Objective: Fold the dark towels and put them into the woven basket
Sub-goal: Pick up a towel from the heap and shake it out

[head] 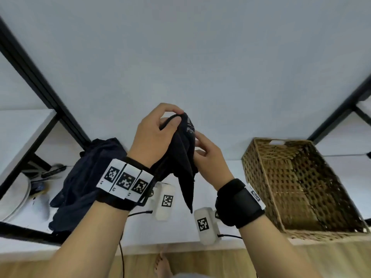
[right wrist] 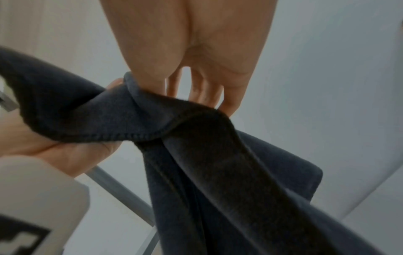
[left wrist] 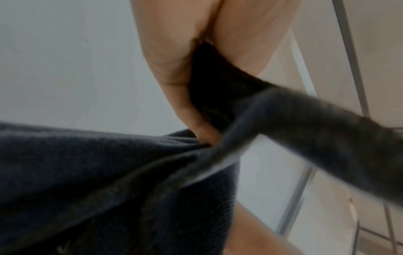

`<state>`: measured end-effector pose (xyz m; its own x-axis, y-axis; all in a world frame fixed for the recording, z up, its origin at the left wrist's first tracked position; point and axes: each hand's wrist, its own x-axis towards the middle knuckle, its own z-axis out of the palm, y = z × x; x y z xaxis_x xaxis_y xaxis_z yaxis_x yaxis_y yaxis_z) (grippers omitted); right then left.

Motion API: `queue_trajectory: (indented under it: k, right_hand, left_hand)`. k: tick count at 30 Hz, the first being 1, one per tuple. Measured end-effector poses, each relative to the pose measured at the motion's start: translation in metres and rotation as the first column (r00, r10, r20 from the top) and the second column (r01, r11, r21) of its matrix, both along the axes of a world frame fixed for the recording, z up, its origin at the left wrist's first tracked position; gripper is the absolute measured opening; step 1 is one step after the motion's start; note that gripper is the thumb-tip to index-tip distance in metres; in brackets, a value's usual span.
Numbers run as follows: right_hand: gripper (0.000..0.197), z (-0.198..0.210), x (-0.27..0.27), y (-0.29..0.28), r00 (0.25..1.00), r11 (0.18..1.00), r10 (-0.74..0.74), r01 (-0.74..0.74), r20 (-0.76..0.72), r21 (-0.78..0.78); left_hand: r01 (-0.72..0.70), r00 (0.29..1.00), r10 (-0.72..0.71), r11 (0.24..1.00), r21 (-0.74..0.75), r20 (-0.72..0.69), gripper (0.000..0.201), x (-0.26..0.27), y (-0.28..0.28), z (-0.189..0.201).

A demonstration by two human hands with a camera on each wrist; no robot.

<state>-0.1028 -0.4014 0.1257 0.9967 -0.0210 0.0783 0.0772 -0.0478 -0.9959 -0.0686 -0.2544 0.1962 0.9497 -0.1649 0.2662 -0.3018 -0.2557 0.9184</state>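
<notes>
Two hands hold one dark towel (head: pixel 183 157) aloft at frame centre, above the desk (head: pixel 220 169). My left hand (head: pixel 154 135) pinches the top hem between thumb and fingers, so the cloth hangs free and its edges can be found. My right hand (head: pixel 208 153) pinches a lower fold beside it, probably to locate a corner before spreading. The remaining dark towels (head: pixel 84 181) lie heaped at lower left. The woven basket (head: pixel 301 185) stands open at right, near enough for direct loading; no towel shows inside it.
</notes>
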Motion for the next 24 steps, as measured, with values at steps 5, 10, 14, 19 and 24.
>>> queue_trajectory:
  k: [5,10,14,19,24]
  right_hand:
    - [0.024,0.008,-0.043,-0.039,0.996,0.994,-0.085,0.085,-0.008,0.07]
    - [0.055,0.022,-0.056,-0.057,0.999,0.993,-0.008,0.014,0.052,-0.117]
    - [0.051,0.022,-0.051,-0.061,0.988,0.896,-0.074,0.126,0.137,-0.425]
    - [0.024,0.018,-0.043,-0.074,0.97,0.892,-0.199,0.239,0.143,-0.382]
    - [0.006,0.026,-0.048,-0.085,0.964,0.927,-0.22,0.255,0.151,-0.274]
  left_hand:
    - [-0.024,0.999,0.023,0.999,-0.033,-0.042,0.042,-0.025,-0.024,-0.007]
    - [0.113,0.965,-0.119,0.993,-0.039,-0.232,0.07,-0.044,-0.031,-0.016]
    - [0.295,0.944,-0.268,0.947,0.126,-0.191,0.091,-0.057,-0.034,-0.018]
    - [0.331,0.93,-0.316,0.942,0.053,-0.186,0.084,-0.053,-0.045,-0.028]
    - [-0.009,0.999,0.014,0.992,0.124,-0.045,0.031,-0.048,-0.068,-0.027]
